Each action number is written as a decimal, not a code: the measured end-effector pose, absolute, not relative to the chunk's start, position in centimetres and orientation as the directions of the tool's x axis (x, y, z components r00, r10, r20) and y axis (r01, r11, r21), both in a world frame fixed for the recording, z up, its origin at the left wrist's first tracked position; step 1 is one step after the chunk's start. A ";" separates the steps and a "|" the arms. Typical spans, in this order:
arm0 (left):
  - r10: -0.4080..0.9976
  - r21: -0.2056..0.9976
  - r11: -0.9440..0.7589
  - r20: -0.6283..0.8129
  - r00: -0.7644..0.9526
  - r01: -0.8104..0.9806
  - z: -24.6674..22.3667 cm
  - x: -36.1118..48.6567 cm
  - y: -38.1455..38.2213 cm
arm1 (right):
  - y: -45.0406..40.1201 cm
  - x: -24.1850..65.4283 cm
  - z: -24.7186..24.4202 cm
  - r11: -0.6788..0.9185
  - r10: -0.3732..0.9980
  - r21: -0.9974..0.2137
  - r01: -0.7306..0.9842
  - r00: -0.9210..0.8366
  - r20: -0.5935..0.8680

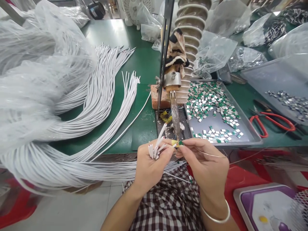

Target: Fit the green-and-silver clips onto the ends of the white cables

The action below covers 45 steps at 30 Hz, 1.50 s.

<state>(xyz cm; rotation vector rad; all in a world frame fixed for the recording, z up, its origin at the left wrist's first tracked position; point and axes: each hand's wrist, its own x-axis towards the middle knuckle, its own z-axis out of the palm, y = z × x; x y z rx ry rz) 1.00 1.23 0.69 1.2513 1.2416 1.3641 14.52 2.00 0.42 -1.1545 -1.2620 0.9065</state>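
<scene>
1. Left hand (150,165): fingers closed around white cables (161,134), cut ends protruding.
2. Right hand (209,162): thumb and forefinger pinched on a small green board (180,143), at the soldering iron (175,112) tip; contact unconfirmed.
3. Metal tray (198,126): beyond right hand, holds loose boards (204,99).
4. Fan (137,9): far end.
</scene>
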 end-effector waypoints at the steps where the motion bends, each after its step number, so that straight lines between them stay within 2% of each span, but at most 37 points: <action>1: 0.988 0.993 -0.114 0.115 -0.099 0.011 0.7 1.0 1.3 | 2.0 14.5 0.3 0.223 0.964 -0.971 0.084 0.128 0.232; 7: 0.991 0.993 -0.108 0.111 -0.078 0.036 1.0 0.8 1.3 | 1.8 14.7 0.1 0.239 0.965 -0.969 0.067 0.095 0.245; 11: 0.991 0.993 -0.087 0.094 -0.097 0.073 1.2 0.8 1.2 | 1.4 14.9 0.0 0.329 0.933 -0.917 0.224 0.070 0.352; 14: 0.987 0.993 -0.081 0.092 -0.132 0.083 1.3 0.8 1.2 | 1.2 15.0 0.0 0.384 0.872 -0.829 0.407 0.134 0.470; 16: 0.985 0.994 -0.082 0.093 -0.145 0.077 1.4 0.8 1.3 | 1.2 14.9 0.1 0.438 0.817 -0.766 0.470 0.149 0.557; 20: 0.985 0.996 -0.082 0.088 -0.149 0.044 1.6 0.8 1.7 | 1.8 14.7 1.0 0.598 0.662 -0.556 0.577 0.036 0.749; 22: 0.983 0.996 -0.089 0.093 -0.157 0.032 1.9 0.8 2.0 | 2.1 14.5 1.6 0.600 0.615 -0.467 0.649 -0.002 0.788; 24: 0.980 0.995 -0.096 0.099 -0.173 0.024 2.1 0.8 2.1 | 2.4 14.3 2.0 0.591 0.601 -0.434 0.680 -0.011 0.800; 30: 0.981 0.994 -0.109 0.106 -0.164 -0.005 2.3 0.8 1.9 | 2.2 14.2 2.0 0.598 0.616 -0.452 0.662 -0.019 0.787; 34: 0.987 0.996 -0.087 0.085 -0.136 -0.005 1.8 0.6 1.5 | 1.8 14.7 1.6 0.643 0.674 -0.570 0.512 -0.023 0.739; 37: 0.986 0.996 -0.083 0.087 -0.142 0.034 1.5 0.5 1.4 | 1.7 15.1 1.5 0.592 0.763 -0.678 0.435 -0.030 0.646; 41: 0.991 0.983 -0.130 0.134 -0.028 0.128 1.4 0.4 1.6 | 2.1 15.3 1.5 0.421 0.880 -0.740 0.524 -0.039 0.473; 43: 0.994 0.981 -0.100 0.092 0.057 0.167 1.3 0.3 1.8 | 2.4 15.2 1.3 0.407 0.884 -0.720 0.561 -0.044 0.466; 45: 0.996 0.990 -0.021 0.008 0.091 0.143 1.3 0.2 1.9 | 2.5 15.0 1.1 0.460 0.856 -0.684 0.566 -0.078 0.511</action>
